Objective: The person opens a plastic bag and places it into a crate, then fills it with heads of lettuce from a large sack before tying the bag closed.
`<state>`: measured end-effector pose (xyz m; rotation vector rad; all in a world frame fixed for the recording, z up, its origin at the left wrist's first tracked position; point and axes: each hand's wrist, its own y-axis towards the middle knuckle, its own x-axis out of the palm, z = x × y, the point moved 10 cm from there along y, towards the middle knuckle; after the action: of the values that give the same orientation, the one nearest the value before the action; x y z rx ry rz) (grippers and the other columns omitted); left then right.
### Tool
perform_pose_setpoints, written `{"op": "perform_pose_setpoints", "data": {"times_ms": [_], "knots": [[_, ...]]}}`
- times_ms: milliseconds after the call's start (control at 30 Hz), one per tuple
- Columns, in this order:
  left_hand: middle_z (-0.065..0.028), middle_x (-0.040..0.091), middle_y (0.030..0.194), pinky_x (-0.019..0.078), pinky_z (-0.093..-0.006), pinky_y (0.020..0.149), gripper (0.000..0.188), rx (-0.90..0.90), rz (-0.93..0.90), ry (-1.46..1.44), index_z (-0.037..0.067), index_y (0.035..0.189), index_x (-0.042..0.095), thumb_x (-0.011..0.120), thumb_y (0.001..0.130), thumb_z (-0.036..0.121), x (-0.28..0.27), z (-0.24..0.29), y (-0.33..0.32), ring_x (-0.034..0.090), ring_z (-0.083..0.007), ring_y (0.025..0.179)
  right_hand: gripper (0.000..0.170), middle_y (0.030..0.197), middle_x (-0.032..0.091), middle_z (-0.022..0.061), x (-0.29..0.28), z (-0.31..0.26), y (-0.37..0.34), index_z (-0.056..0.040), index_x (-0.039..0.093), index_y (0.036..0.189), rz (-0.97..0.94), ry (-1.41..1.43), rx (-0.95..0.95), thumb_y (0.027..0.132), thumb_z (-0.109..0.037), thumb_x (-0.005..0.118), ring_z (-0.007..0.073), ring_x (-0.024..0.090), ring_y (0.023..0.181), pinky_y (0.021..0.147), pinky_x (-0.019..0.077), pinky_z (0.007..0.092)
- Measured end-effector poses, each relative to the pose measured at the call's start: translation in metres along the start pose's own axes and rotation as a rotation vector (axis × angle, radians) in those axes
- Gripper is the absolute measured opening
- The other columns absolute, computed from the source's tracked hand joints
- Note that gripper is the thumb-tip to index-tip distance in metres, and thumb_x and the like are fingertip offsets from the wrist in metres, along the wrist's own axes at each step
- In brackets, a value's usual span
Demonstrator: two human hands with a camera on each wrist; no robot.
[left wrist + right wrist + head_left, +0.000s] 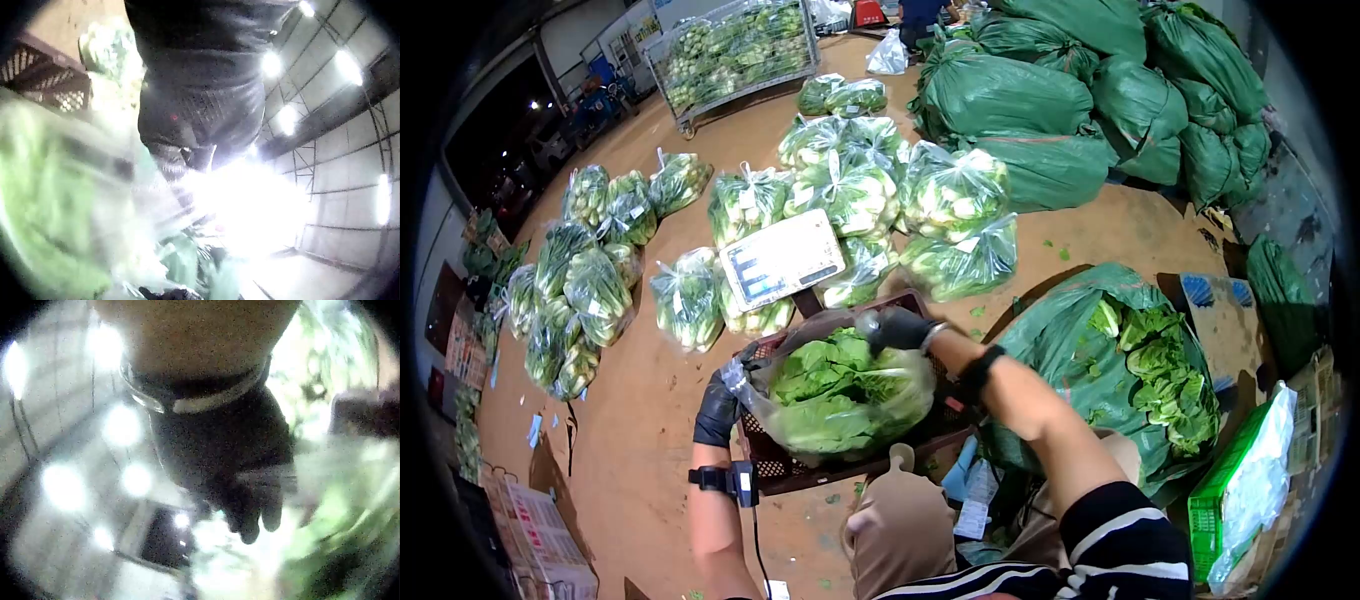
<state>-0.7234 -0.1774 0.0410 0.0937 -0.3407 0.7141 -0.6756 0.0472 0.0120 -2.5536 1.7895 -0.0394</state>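
Note:
A clear plastic bag (918, 385) full of leafy green lettuce (822, 372) sits in a dark red crate (774, 468), its mouth spread wide. My left hand (720, 408), in a black glove, grips the bag's edge on the left side. On the far right side of the opening, my right hand (896, 328), gloved too, pinches the plastic rim. The right wrist view shows that hand's fingers (251, 528) bent down over the film beside the leaves. Blur and glare hide most of the left fingertips in the left wrist view.
A white scale display (782, 260) stands just beyond the crate. Several filled vegetable bags (840, 190) cover the floor ahead and left. To the right lies an opened green sack (1050, 350) of lettuce, with a green crate (1225, 500) nearby. Large green sacks (1010, 110) are piled behind.

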Motion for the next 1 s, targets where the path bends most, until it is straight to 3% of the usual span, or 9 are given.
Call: {"op": "perform_pose_setpoints", "data": {"times_ms": [67, 133, 267, 333, 433, 567, 633, 900, 1000], "knots": [[-0.0109, 0.058, 0.092, 0.0449, -0.0208, 0.057, 0.043, 0.067, 0.143, 0.312, -0.004, 0.119, 0.039, 0.046, 0.08, 0.014, -0.008, 0.027, -0.009, 0.054, -0.0108, 0.064, 0.018, 0.069, 0.06, 0.0138, -0.021, -0.037, -0.03, 0.0064, 0.057, 0.078, 0.25, 0.575, -0.08, 0.078, -0.009, 0.048, 0.0217, 0.059, 0.064, 0.064, 0.0474, 0.0321], [-0.0116, 0.06, 0.087, 0.0474, -0.0235, 0.061, 0.04, 0.098, 0.292, 0.797, -0.004, 0.117, 0.041, 0.044, 0.08, 0.009, -0.02, 0.052, -0.017, 0.056, -0.0125, 0.065, 0.023, 0.082, 0.059, 0.0145, -0.037, -0.065, -0.051, 0.0065, 0.055, 0.083, 0.296, 0.311, -0.337, 0.08, -0.015, 0.047, 0.0231, 0.058, 0.072, 0.068, 0.0465, 0.0333], [-0.0149, 0.058, 0.09, 0.0479, -0.0259, 0.062, 0.038, 0.185, -0.056, 0.152, -0.005, 0.111, 0.046, 0.051, 0.074, 0.002, 0.056, 0.056, 0.014, 0.057, -0.0156, 0.066, 0.029, 0.096, 0.057, 0.0143, 0.016, -0.063, -0.067, 0.0055, 0.054, 0.093, 0.136, 0.025, -0.202, 0.079, -0.02, 0.049, 0.0226, 0.054, 0.091, 0.081, 0.0421, 0.032], [-0.008, 0.057, 0.081, 0.0458, -0.0254, 0.058, 0.024, 0.089, -0.045, 0.447, -0.003, 0.094, 0.052, 0.057, 0.071, 0.002, 0.014, -0.014, 0.03, 0.055, -0.0134, 0.064, 0.041, 0.105, 0.054, 0.0159, 0.034, -0.028, -0.069, 0.009, 0.048, 0.106, -0.038, 0.029, -0.113, 0.078, -0.022, 0.049, 0.0237, 0.051, 0.098, 0.084, 0.0404, 0.032], [0.0004, 0.051, 0.066, 0.0431, -0.0228, 0.053, 0.004, -0.196, 0.15, 0.051, 0.002, 0.077, 0.052, 0.055, 0.074, 0.002, 0.011, -0.062, 0.028, 0.049, -0.0093, 0.057, 0.046, 0.117, 0.045, 0.0174, 0.038, 0.019, -0.069, 0.0078, 0.039, 0.116, 0.069, 0.998, 0.007, 0.079, -0.019, 0.049, 0.0257, 0.047, 0.105, 0.087, 0.0395, 0.0336], [-0.0066, 0.053, 0.059, 0.0402, -0.0264, 0.049, 0.004, 0.327, -0.084, 1.048, 0.002, 0.067, 0.053, 0.053, 0.071, 0.001, 0.085, -0.022, 0.044, 0.051, -0.0154, 0.053, 0.035, 0.099, 0.055, 0.0093, 0.036, 0.038, -0.042, 0.0007, 0.047, 0.108, 0.435, -0.043, 0.057, 0.077, -0.013, 0.055, 0.0182, 0.053, 0.083, 0.072, 0.0426, 0.0293], [-0.011, 0.052, 0.059, 0.0398, -0.0309, 0.05, 0.005, 0.605, -0.152, 0.957, 0.001, 0.065, 0.053, 0.055, 0.069, 0.004, 0.119, -0.018, 0.043, 0.051, -0.0235, 0.053, 0.022, 0.081, 0.057, 0.006, 0.054, 0.016, -0.021, -0.0001, 0.053, 0.095, 0.485, -0.372, -0.103, 0.076, -0.01, 0.054, 0.0152, 0.05, 0.071, 0.065, 0.0415, 0.0294], [-0.0164, 0.053, 0.056, 0.0402, -0.04, 0.047, 0.02, 0.455, -0.102, 1.475, 0.004, 0.062, 0.056, 0.055, 0.074, 0.019, 0.1, -0.035, 0.058, 0.052, -0.0337, 0.054, 0.012, 0.074, 0.055, 0.0099, 0.048, 0.031, 0.019, -0.0026, 0.053, 0.078, 0.367, -0.072, -0.402, 0.069, -0.01, 0.054, 0.0182, 0.05, 0.068, 0.063, 0.0405, 0.0314], [-0.0144, 0.052, 0.054, 0.0399, -0.0393, 0.045, 0.015, 0.417, -0.091, 1.571, 0.007, 0.06, 0.055, 0.055, 0.069, 0.018, 0.112, -0.022, 0.062, 0.051, -0.0323, 0.049, 0.013, 0.068, 0.055, 0.0139, 0.044, 0.03, 0.032, -0.0026, 0.053, 0.071, 0.269, -0.525, -0.326, 0.068, -0.014, 0.057, 0.0254, 0.051, 0.061, 0.058, 0.0408, 0.0344]]}}
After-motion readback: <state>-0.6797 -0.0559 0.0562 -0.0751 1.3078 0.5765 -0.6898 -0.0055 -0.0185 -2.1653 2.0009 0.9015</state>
